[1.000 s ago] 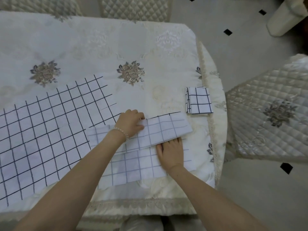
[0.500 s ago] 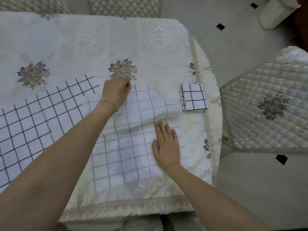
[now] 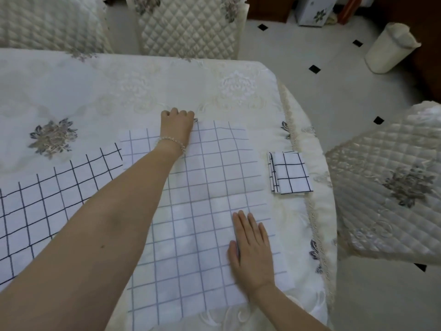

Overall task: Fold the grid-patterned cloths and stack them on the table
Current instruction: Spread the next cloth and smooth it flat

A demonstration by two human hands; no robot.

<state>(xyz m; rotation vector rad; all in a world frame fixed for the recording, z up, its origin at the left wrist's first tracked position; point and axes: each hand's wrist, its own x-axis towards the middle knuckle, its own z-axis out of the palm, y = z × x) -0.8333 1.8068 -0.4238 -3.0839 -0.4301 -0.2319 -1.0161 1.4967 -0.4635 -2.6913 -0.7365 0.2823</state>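
Three grid-patterned cloths lie on the table [image 3: 167,87], and none carries any brand, label or writing that can be read. Spread flat in the middle is the open cloth [image 3: 202,211], faint-lined side up. The left hand [image 3: 177,124] sits at its far edge with fingers curled, gripping that edge, a beaded bracelet [image 3: 173,142] on the wrist. The right hand [image 3: 251,247] lies flat on the near right part, fingers straight and close together. To the left a large cloth [image 3: 47,199] with dark lines is partly under the open one. A folded cloth [image 3: 290,173] rests just beside the table's right edge. Half a second ago the far half was raised and bowed; now it is laid out flat.
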